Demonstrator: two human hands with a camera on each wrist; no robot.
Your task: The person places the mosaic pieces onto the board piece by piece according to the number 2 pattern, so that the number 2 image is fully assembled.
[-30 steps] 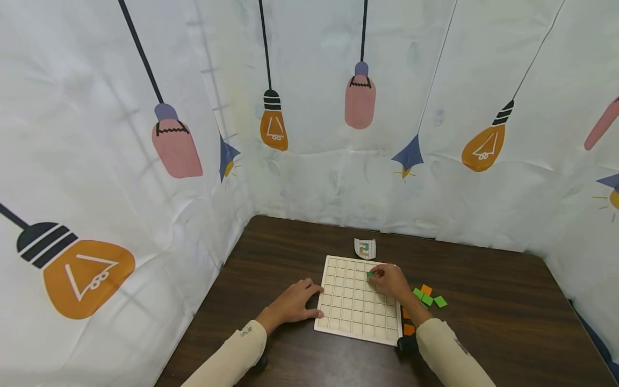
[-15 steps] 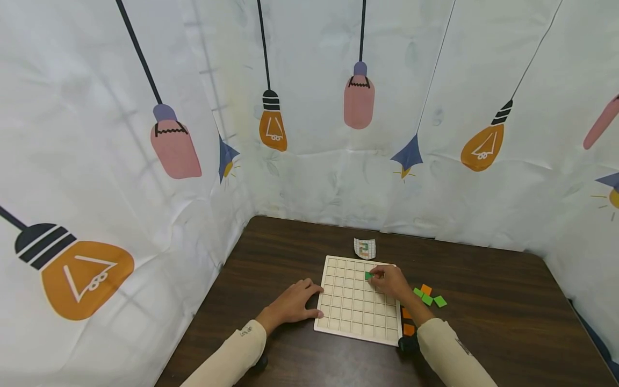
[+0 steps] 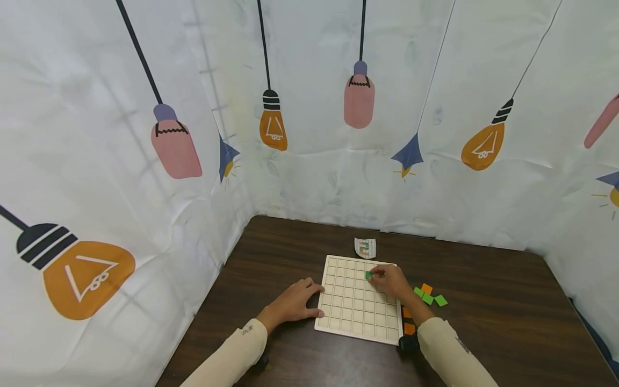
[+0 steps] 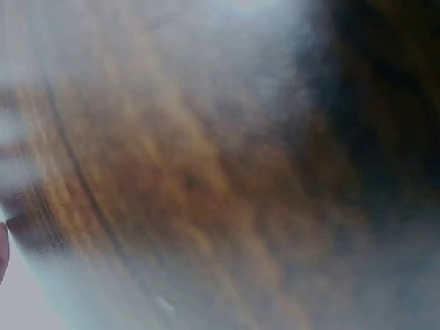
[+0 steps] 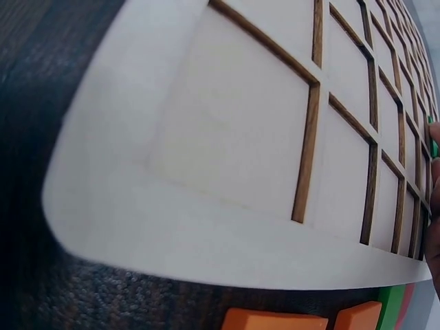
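Note:
A pale grid board (image 3: 352, 312) lies on the dark table. Its left edge is touched by the fingertips and thumb of my left hand (image 3: 293, 302), whose fingers are relaxed and slightly spread. Over the upper right squares, my right hand (image 3: 390, 281) pinches a dark green tile (image 3: 368, 275) at the board's surface. In the right wrist view the board's corner (image 5: 234, 117) fills most of the picture, with the fingers (image 5: 435, 199) and the green tile (image 5: 432, 137) at the right edge. The left wrist view is blurred, with one fingertip (image 4: 3, 251) at its left edge.
Light green tiles (image 3: 440, 300) and an orange tile (image 3: 426, 288) lie right of the board. More orange tiles (image 3: 409, 329) sit along its right edge, partly behind my right arm. A small printed card (image 3: 365, 248) lies beyond the board. A patterned white curtain (image 3: 309, 177) surrounds the table.
The dark green tile has shifted slightly left and turned flatter against the board, with my right fingers still on it. My left hand stays at the board's edge.

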